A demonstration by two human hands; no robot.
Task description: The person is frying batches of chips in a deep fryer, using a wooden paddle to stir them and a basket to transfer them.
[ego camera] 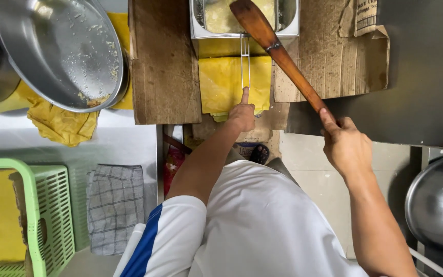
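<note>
inside steel tub (288, 32), yellow batter (221, 15); right hand (347, 146) grips wooden paddle (278, 54).

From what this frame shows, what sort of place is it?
Probably a working food-prep kitchen or stall: a square metal fryer tub stirred with a wooden paddle, large steel bowls, and a metal worktop.

2 hands (242, 115) (345, 146), 1 wooden paddle (278, 51), 1 green basket (52, 205), 1 checked cloth (115, 205)
</note>
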